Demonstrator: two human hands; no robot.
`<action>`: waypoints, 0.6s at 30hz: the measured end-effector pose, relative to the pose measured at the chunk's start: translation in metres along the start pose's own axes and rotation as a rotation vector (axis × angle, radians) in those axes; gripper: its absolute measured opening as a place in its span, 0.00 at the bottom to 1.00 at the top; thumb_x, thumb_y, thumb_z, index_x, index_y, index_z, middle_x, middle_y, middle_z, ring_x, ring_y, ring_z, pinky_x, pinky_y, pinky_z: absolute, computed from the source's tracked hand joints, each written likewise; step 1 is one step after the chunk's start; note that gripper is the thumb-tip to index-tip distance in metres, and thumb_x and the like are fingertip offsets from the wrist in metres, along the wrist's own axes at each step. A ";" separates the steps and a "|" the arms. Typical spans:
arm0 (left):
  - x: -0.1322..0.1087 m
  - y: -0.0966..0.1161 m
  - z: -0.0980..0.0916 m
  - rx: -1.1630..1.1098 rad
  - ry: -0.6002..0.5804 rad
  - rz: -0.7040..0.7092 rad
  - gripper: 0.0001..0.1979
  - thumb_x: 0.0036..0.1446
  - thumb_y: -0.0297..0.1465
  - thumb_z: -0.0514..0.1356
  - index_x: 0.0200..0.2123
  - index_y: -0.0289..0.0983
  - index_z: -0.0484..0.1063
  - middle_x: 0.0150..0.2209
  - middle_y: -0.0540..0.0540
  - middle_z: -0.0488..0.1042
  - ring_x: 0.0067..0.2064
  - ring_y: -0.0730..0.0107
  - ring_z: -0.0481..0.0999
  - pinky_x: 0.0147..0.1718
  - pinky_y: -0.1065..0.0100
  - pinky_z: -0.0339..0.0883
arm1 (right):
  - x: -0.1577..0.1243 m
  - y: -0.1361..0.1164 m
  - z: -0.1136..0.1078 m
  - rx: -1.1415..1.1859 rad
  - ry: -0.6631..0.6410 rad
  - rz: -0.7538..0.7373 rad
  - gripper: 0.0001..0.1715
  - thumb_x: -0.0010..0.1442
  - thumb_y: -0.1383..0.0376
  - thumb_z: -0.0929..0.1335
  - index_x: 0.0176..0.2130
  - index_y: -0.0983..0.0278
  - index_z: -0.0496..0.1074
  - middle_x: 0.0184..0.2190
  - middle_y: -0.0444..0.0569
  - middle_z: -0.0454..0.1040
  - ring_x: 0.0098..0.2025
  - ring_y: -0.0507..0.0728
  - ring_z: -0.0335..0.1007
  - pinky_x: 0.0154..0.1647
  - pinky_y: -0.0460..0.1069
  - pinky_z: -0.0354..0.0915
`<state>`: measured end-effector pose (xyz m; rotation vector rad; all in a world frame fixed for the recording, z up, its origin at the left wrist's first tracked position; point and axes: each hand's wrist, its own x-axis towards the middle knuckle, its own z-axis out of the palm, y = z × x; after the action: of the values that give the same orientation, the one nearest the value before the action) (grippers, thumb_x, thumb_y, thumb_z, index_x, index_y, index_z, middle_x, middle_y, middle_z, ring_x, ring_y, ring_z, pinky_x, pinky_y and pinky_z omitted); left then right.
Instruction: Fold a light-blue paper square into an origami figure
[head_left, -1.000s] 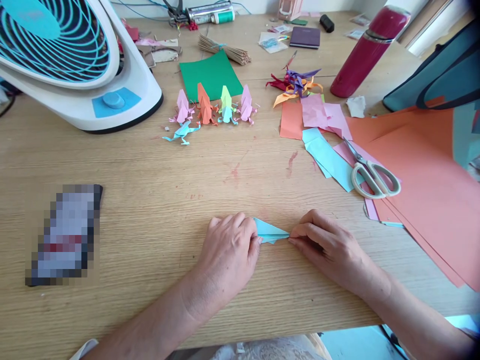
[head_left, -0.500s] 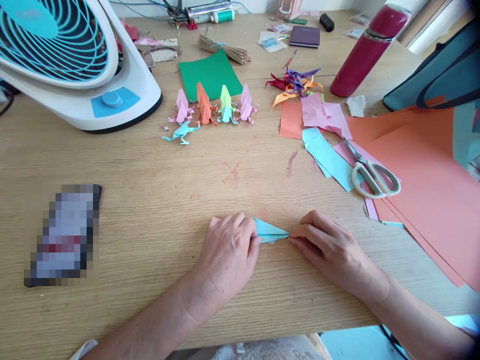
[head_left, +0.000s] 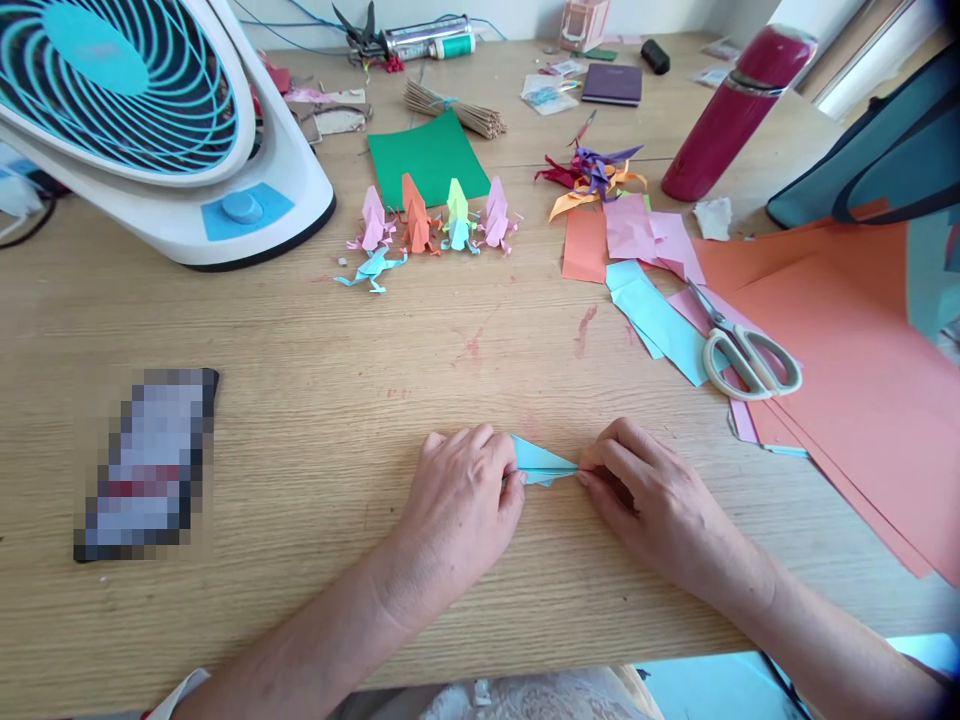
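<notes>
A small folded piece of light blue paper (head_left: 541,462) is stretched between my hands, low over the wooden table. My left hand (head_left: 471,490) is closed on its wide end and covers that part. At the narrow pointed tip, my right hand (head_left: 643,490) pinches with thumb and fingers. Farther back stand several folded paper figures, among them an orange one (head_left: 416,215) and a pink one (head_left: 496,212). A light blue one (head_left: 373,268) with thin limbs lies in front of them.
Scissors (head_left: 750,355) rest on coloured sheets at the right, beside large orange paper (head_left: 847,400). A red flask (head_left: 739,110) stands behind them. At the left are a fan (head_left: 247,210) and a blurred-out flat object (head_left: 146,465). Green paper (head_left: 427,155) lies at the back.
The view has shifted slightly, so the table things appear a little farther right and lower. Both hands keep their hold on the blue paper, with hardly any movement.
</notes>
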<state>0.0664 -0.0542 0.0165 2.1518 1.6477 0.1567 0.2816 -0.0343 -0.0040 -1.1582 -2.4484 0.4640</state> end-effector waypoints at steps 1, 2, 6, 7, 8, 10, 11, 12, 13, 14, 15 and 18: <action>0.000 0.000 0.000 0.000 0.002 -0.002 0.07 0.62 0.26 0.53 0.31 0.38 0.63 0.34 0.49 0.72 0.38 0.65 0.70 0.37 0.62 0.55 | -0.001 0.000 0.000 0.014 0.005 0.001 0.09 0.68 0.70 0.62 0.35 0.64 0.68 0.31 0.48 0.66 0.32 0.55 0.64 0.34 0.51 0.62; 0.000 0.000 0.001 0.000 0.005 -0.003 0.07 0.62 0.26 0.53 0.31 0.38 0.63 0.34 0.49 0.72 0.38 0.65 0.71 0.37 0.62 0.55 | -0.002 -0.001 -0.001 0.028 0.012 -0.013 0.08 0.68 0.71 0.62 0.36 0.64 0.68 0.32 0.48 0.66 0.32 0.55 0.64 0.34 0.51 0.62; 0.001 -0.001 0.001 -0.013 0.015 0.002 0.07 0.63 0.26 0.53 0.31 0.38 0.63 0.33 0.50 0.71 0.37 0.65 0.71 0.37 0.61 0.55 | -0.005 -0.002 -0.001 0.037 0.026 -0.207 0.10 0.67 0.74 0.63 0.45 0.66 0.72 0.36 0.51 0.70 0.35 0.55 0.66 0.37 0.52 0.64; 0.001 -0.001 0.001 -0.016 0.017 0.003 0.07 0.63 0.26 0.53 0.31 0.38 0.63 0.33 0.50 0.71 0.37 0.65 0.71 0.37 0.61 0.55 | -0.005 -0.002 -0.001 0.023 0.022 -0.260 0.12 0.67 0.74 0.62 0.47 0.66 0.72 0.37 0.52 0.71 0.35 0.55 0.66 0.37 0.52 0.64; 0.001 0.000 0.001 -0.015 0.016 0.004 0.07 0.63 0.26 0.53 0.31 0.38 0.63 0.33 0.49 0.71 0.37 0.65 0.71 0.37 0.61 0.55 | -0.005 -0.002 -0.001 0.006 0.015 -0.300 0.13 0.68 0.74 0.62 0.49 0.66 0.72 0.38 0.53 0.72 0.34 0.55 0.66 0.36 0.52 0.64; 0.001 0.000 0.000 -0.010 0.005 0.001 0.07 0.63 0.26 0.53 0.31 0.38 0.64 0.34 0.49 0.72 0.38 0.65 0.71 0.37 0.61 0.56 | -0.005 -0.002 0.000 -0.023 -0.012 -0.352 0.17 0.68 0.74 0.61 0.53 0.67 0.71 0.39 0.54 0.74 0.34 0.56 0.67 0.35 0.53 0.65; 0.001 0.000 0.000 -0.007 0.001 0.001 0.07 0.63 0.26 0.53 0.31 0.38 0.64 0.34 0.49 0.72 0.38 0.65 0.71 0.37 0.61 0.56 | -0.004 -0.001 0.000 -0.038 -0.027 -0.372 0.19 0.69 0.74 0.60 0.55 0.67 0.69 0.39 0.54 0.74 0.34 0.57 0.67 0.35 0.53 0.66; 0.001 -0.001 0.000 -0.006 -0.001 0.004 0.07 0.63 0.27 0.53 0.31 0.38 0.64 0.34 0.48 0.72 0.38 0.65 0.71 0.37 0.61 0.56 | -0.004 -0.001 -0.001 -0.053 -0.041 -0.388 0.20 0.69 0.74 0.59 0.57 0.68 0.68 0.40 0.54 0.74 0.34 0.57 0.68 0.34 0.54 0.66; 0.000 -0.001 0.000 -0.006 -0.002 0.009 0.07 0.64 0.27 0.53 0.31 0.38 0.64 0.34 0.48 0.72 0.38 0.64 0.71 0.37 0.61 0.56 | -0.004 -0.001 -0.001 -0.068 -0.046 -0.400 0.22 0.69 0.74 0.58 0.59 0.68 0.67 0.40 0.55 0.74 0.34 0.57 0.68 0.34 0.54 0.66; 0.000 -0.002 0.000 -0.006 0.000 0.016 0.07 0.64 0.27 0.52 0.32 0.38 0.64 0.35 0.48 0.72 0.38 0.64 0.70 0.37 0.61 0.56 | -0.004 -0.001 -0.001 -0.080 -0.048 -0.407 0.22 0.69 0.74 0.58 0.59 0.68 0.66 0.40 0.55 0.75 0.34 0.57 0.68 0.34 0.54 0.67; -0.001 -0.002 0.000 -0.007 0.004 0.024 0.08 0.65 0.27 0.51 0.32 0.38 0.65 0.35 0.48 0.72 0.38 0.64 0.70 0.37 0.61 0.56 | -0.004 -0.002 -0.002 -0.089 -0.046 -0.408 0.22 0.69 0.74 0.57 0.59 0.68 0.66 0.40 0.55 0.75 0.34 0.57 0.68 0.34 0.54 0.67; -0.002 -0.003 0.001 -0.012 0.005 0.032 0.10 0.67 0.27 0.49 0.33 0.39 0.65 0.35 0.48 0.71 0.38 0.64 0.70 0.37 0.61 0.57 | -0.003 -0.003 -0.002 -0.089 -0.047 -0.392 0.21 0.70 0.74 0.57 0.59 0.68 0.66 0.40 0.55 0.75 0.35 0.57 0.68 0.35 0.54 0.67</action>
<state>0.0630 -0.0558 0.0149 2.1712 1.6121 0.1813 0.2827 -0.0381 -0.0014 -0.6752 -2.6722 0.2688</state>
